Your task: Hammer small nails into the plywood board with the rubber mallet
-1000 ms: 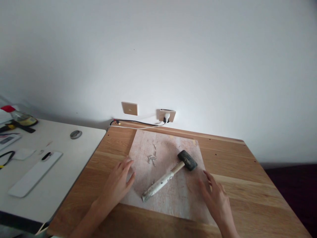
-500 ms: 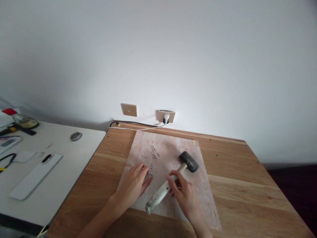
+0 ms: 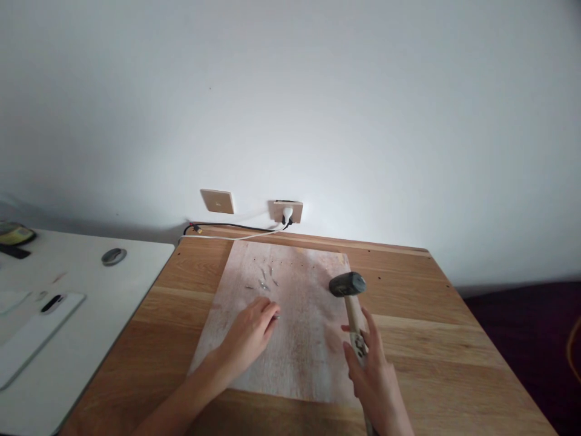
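**Hammer raised, nail pinched over board**

Hammer [image 3: 351, 303]: dark rubber-looking head, pale handle. Sits right of frame centre, lifted clear of the board, head toward the wall and the handle running down into the right hand [image 3: 376, 375]. Fingers are wrapped round the shaft low down, with one fingertip lifted off it; the grip looks loose, likely for swing and reach rather than force.

Nail [image 3: 276, 316]: small and metal, barely visible at the tips of the left hand [image 3: 249, 339]. Thumb and forefinger seem to pinch it, tip to the board; the other fingers are curled close together, knuckles up, the heel of the hand near the board. A low, braced pose of this kind would keep a small piece steady. Whether the tip touches the wood cannot be told.

Board [image 3: 299, 339]: thin and pale, lying flat at frame centre on the table [image 3: 454, 339]. It covers the tabletop under both hands, probably as a sacrificial layer.

Loose nails [image 3: 265, 280]: scattered on the board's upper left, near the left hand but apart from it.

Socket [image 3: 287, 211]: on the wall above the board, with a white plug in it and cables trailing left along the table's far edge.

Desk [image 3: 91, 315]: white, at left of frame, holding a phone [image 3: 39, 321] and a grey disc [image 3: 114, 256], well apart from both hands.
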`<state>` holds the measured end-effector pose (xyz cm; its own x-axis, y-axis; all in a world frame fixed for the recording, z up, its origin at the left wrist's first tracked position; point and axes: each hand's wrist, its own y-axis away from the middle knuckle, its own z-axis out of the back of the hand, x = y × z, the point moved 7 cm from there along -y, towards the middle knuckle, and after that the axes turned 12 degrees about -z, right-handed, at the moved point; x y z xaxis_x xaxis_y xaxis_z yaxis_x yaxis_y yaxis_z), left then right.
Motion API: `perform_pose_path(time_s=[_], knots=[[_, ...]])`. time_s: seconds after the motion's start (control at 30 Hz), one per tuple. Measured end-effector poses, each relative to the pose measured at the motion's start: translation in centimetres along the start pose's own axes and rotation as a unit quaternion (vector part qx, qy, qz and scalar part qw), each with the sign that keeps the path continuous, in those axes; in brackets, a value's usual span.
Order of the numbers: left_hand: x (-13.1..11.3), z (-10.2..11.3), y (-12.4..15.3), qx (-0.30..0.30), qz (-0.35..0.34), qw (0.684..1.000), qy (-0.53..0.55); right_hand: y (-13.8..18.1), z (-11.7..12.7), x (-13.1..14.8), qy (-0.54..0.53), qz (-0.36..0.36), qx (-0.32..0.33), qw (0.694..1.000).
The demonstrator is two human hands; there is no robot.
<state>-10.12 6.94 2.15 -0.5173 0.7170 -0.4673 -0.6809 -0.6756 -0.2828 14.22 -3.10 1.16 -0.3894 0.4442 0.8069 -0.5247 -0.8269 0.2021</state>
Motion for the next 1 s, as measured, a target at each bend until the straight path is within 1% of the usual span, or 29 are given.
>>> perform_pose_path(time_s=[0.1, 0.2, 0.3, 0.37, 0.43, 0.53, 0.6, 0.73, 0.87, 1.0], knots=[[-0.2, 0.1, -0.5, 0.016, -0.021, 0.998, -0.057, -1.1, 0.2, -0.9, 0.075, 0.046, -0.038, 0.995], [-0.5, 0.1, -0.4, 0.048, -0.042, 0.993, -0.096, -1.5, -0.1, -2.0, 0.100, 0.042, -0.049, 0.993], [-0.8, 0.2, -0.7, 0.076, -0.052, 0.992, -0.083, -1.6, -0.3, -2.3, 0.103, 0.030, -0.053, 0.993], [-1.0, 0.3, -1.6, 0.072, -0.045, 0.996, -0.041, -1.4, -0.1, -2.2, 0.094, 0.020, -0.063, 0.993], [-1.0, 0.3, -3.4, 0.052, -0.035, 0.998, 0.005, -1.4, 0.0, -2.1, 0.078, 0.009, -0.061, 0.995], [-1.0, -0.3, -7.3, 0.019, -0.041, 0.998, 0.042, -1.3, 0.1, -2.2, 0.055, -0.011, -0.041, 0.998], [-1.0, -1.3, -10.0, 0.009, -0.057, 0.997, 0.048, -1.3, 0.2, -2.4, 0.046, -0.026, -0.038, 0.998], [-0.3, -4.0, -14.5, -0.004, -0.042, 0.995, 0.092, -1.3, 0.1, -2.7, 0.043, -0.035, -0.021, 0.998], [0.0, -6.0, -17.0, -0.014, -0.033, 0.995, 0.097, -1.2, 0.2, -2.4, 0.035, -0.033, -0.035, 0.998], [0.2, -6.5, -18.0, -0.004, -0.033, 0.996, 0.078, -1.2, 0.2, -2.1, 0.028, -0.026, -0.034, 0.999]])
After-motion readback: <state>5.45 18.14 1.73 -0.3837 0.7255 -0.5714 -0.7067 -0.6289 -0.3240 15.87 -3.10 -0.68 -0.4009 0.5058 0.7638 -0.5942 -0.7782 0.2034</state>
